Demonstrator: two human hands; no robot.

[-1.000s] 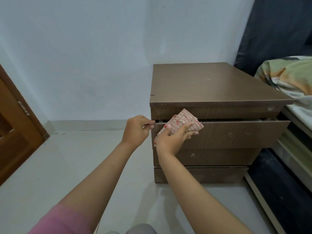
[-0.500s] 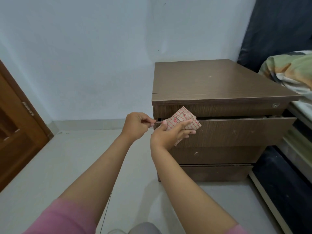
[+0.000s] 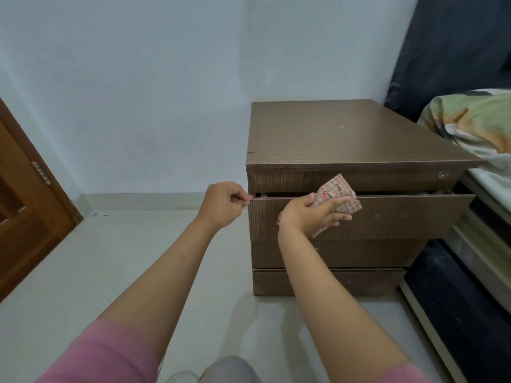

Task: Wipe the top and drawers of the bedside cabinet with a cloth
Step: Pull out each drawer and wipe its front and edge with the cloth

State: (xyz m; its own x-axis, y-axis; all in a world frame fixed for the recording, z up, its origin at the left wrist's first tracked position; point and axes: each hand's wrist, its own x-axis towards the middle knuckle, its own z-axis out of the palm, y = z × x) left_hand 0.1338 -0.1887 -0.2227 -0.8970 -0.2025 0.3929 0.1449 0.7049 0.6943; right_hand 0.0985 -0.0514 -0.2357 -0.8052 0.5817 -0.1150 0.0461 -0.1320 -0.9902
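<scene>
A brown wooden bedside cabinet (image 3: 345, 139) stands against the white wall, its top bare. Its upper drawer (image 3: 401, 217) is pulled out a little. My left hand (image 3: 222, 204) pinches the drawer front's top left corner. My right hand (image 3: 312, 215) presses a red-checked beige cloth (image 3: 338, 193) flat against the drawer front near its top edge, fingers stretched over the cloth. Part of the cloth hangs below my palm. Two lower drawer fronts (image 3: 345, 252) sit closed beneath.
A bed with a patterned pillow (image 3: 475, 120) and dark headboard (image 3: 453, 45) touches the cabinet's right side. A wooden door (image 3: 25, 205) is at the left. Pale floor (image 3: 124, 244) lies in front of the cabinet. A small lock (image 3: 442, 174) sits on the cabinet's top rail.
My right hand has slid the cloth rightward along the upper drawer front. My left hand keeps its pinch on the drawer's left corner. The view has shifted slightly.
</scene>
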